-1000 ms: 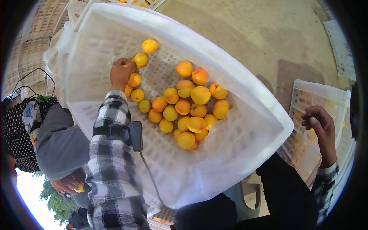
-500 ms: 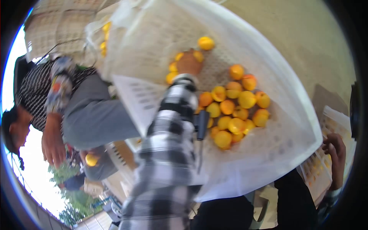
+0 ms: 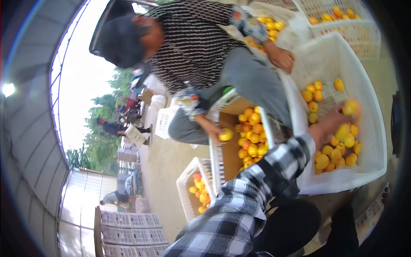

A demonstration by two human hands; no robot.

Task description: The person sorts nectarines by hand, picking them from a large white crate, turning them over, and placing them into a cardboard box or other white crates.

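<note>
My left hand (image 3: 329,125), in a black-and-white plaid sleeve, reaches over a white plastic crate (image 3: 376,141) lined with thin white sheeting. Its fingers are closed on a yellow-orange apricot (image 3: 352,108), blurred by motion. Loose apricots (image 3: 336,155) lie beneath and beside the hand at the crate's near end. Several others (image 3: 314,95) rest farther back, and a single one (image 3: 338,85) sits apart. Only a sliver of what appears to be my right hand (image 3: 386,192) shows at the dark right edge, beside another crate (image 3: 373,214); its fingers are not clear.
A seated co-worker (image 3: 197,47) at left holds an apricot (image 3: 225,134) over a cardboard-lined crate (image 3: 217,160) of fruit. Their other hand (image 3: 280,58) is by my crate's rim. A smaller fruit crate (image 3: 185,188) stands on the floor; more crates (image 3: 346,36) are behind, others stacked (image 3: 132,231) lower left.
My view has swung left, bringing the co-worker and their crate into fuller view. My left hand has moved from the crate's far side toward the near pile and now holds up an apricot.
</note>
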